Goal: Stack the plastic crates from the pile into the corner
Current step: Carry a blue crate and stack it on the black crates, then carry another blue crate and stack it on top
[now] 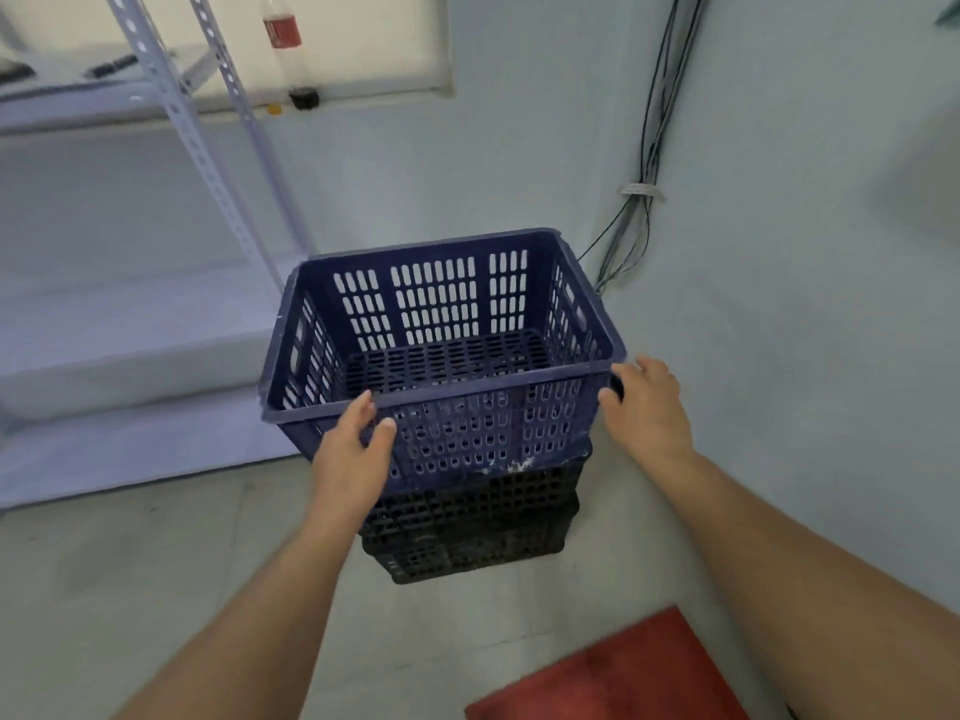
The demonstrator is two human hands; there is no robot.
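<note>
Two crates in the corner stack so far: blue crate (441, 350) sits on top of a black crate (467, 522), which is on the floor against the wall, just left of the cable bundle (641, 210).

Left hand (353, 449) is at the blue crate's near rim, fingers (363, 407) loosely bent against the rim and thumb on the near wall. Light contact, not a full grip. Right hand (647, 407) is at the crate's right near corner, fingers relaxed and spread; can't tell if it's touching.

Step looks like seating/squaring. Blue crate reads slightly skewed against the black one. Advice: push at the rim corners, nudge it until the edges line up, check that it nests flat, then let go.

Writing: bottle (283, 28) up and left of the blue crate has a red label, text too blurred to read. No legible marks on either crate.
</note>
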